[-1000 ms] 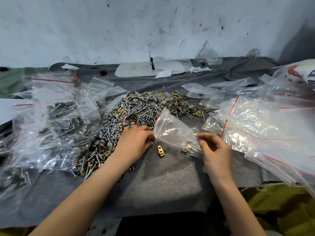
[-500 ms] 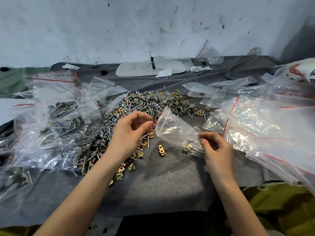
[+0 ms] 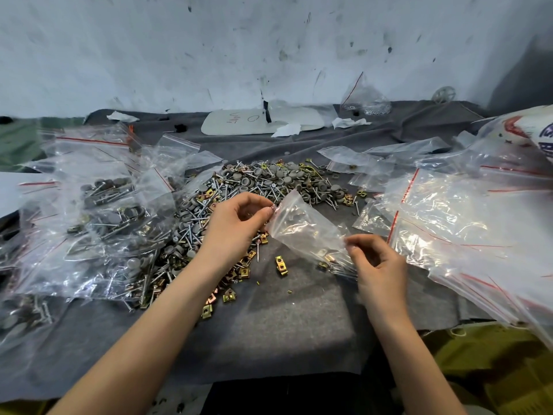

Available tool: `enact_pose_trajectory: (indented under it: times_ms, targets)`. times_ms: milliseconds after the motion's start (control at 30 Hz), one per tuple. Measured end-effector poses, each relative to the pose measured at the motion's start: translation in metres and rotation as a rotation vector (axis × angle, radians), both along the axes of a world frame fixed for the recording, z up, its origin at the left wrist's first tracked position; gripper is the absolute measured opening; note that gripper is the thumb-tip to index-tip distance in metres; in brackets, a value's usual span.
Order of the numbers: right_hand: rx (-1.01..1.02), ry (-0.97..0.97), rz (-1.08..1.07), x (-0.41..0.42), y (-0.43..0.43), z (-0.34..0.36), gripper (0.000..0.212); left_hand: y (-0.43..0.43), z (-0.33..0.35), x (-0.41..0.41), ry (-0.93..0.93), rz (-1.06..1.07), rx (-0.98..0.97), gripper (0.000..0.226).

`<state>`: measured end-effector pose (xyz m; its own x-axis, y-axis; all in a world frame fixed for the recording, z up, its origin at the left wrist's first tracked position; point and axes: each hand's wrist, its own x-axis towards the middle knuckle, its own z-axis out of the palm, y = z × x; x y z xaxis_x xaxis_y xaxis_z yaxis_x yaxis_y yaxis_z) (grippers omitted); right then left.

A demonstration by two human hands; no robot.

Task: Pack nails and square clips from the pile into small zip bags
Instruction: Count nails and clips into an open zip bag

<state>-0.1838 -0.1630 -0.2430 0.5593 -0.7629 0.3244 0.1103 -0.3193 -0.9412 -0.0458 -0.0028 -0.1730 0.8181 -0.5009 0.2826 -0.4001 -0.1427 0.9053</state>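
Note:
A pile of grey-capped nails and brass square clips (image 3: 269,184) lies on the grey cloth (image 3: 293,319) in the middle. A small clear zip bag (image 3: 302,232) with a few nails and clips at its bottom slants between my hands. My left hand (image 3: 236,223) is at the bag's open mouth, its thumb and fingers curled and pinching something small there; what it pinches is too small to tell. My right hand (image 3: 377,265) pinches the bag's lower end. One loose brass clip (image 3: 280,265) lies just below the bag.
Filled zip bags (image 3: 101,211) are heaped on the left. Empty zip bags with red strips (image 3: 460,223) are stacked on the right. A white board (image 3: 263,121) and paper scraps lie at the back by the wall. The cloth's front edge is near my arms.
My left hand rose from the pile's near edge to the bag's mouth. The bag tilted up a little; my right hand kept its hold on the lower end.

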Motion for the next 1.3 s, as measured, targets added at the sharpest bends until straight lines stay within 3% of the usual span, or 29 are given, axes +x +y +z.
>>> enact_pose_trajectory:
  times_ms: [367,500,600,767,833,1033,1300]
  targets:
    - [-0.002,0.021,0.004,-0.002,0.001,0.002,0.025,-0.005,0.013,0.0,-0.004,-0.145,0.047,0.02]
    - [-0.002,0.001,0.002,-0.001,0.001,0.001,0.027,0.002,0.009,0.006,-0.05,-0.041,-0.001,0.023]
    - [0.0,0.0,0.005,-0.001,0.0,0.0,0.028,0.006,0.002,0.021,-0.296,0.111,0.231,0.022]
    - [0.0,-0.003,-0.003,0.001,-0.001,-0.002,0.028,-0.001,-0.023,0.028,-0.561,-0.092,0.843,0.026]
    - [0.003,-0.005,-0.004,0.001,-0.001,-0.003,0.029,-0.008,-0.03,0.029,-0.625,-0.073,0.934,0.029]
    - [-0.002,-0.01,-0.006,0.001,-0.002,-0.003,0.028,-0.014,-0.03,0.031,-0.796,-0.031,0.894,0.018]
    - [0.006,-0.022,0.004,0.002,-0.003,-0.004,0.029,-0.003,-0.01,0.028,-0.31,0.034,0.383,0.006]
